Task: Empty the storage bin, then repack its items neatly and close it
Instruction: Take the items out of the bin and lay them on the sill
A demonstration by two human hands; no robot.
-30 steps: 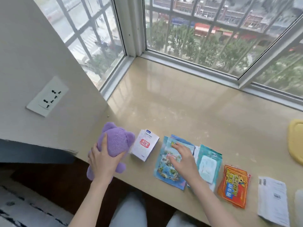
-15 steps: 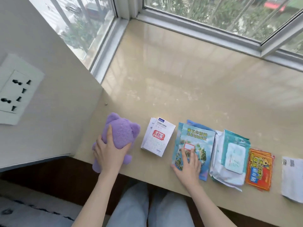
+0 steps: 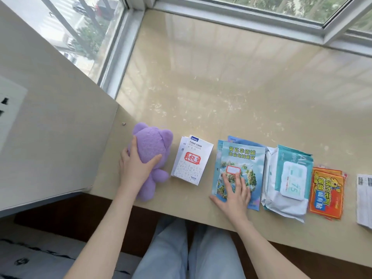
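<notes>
Below the near edge of the ledge (image 3: 221, 87), legs in pale trousers (image 3: 181, 250) are seen. Along that near edge the items are laid out in a row. At the left end, close to the near left corner, a purple plush bear (image 3: 152, 144) is gripped by the left hand (image 3: 134, 170), with the thumb laid across its body and the fingers wrapped over its side. Just beside it a white booklet (image 3: 191, 161) with a red stamp is laid flat. Next, a stack of blue brochures (image 3: 241, 158) is pressed down by the right hand (image 3: 234, 193), its fingers straight and spread, nothing being clasped. Against the stack's right side a teal wipes pack (image 3: 291, 178) is set on a white pouch (image 3: 285, 206). It is followed by orange packets (image 3: 327, 192) and, cut off by the view's right border, what is possibly a printed sheet (image 3: 364, 200). The far edge of the ledge is bounded by a white window frame (image 3: 241, 19).
</notes>
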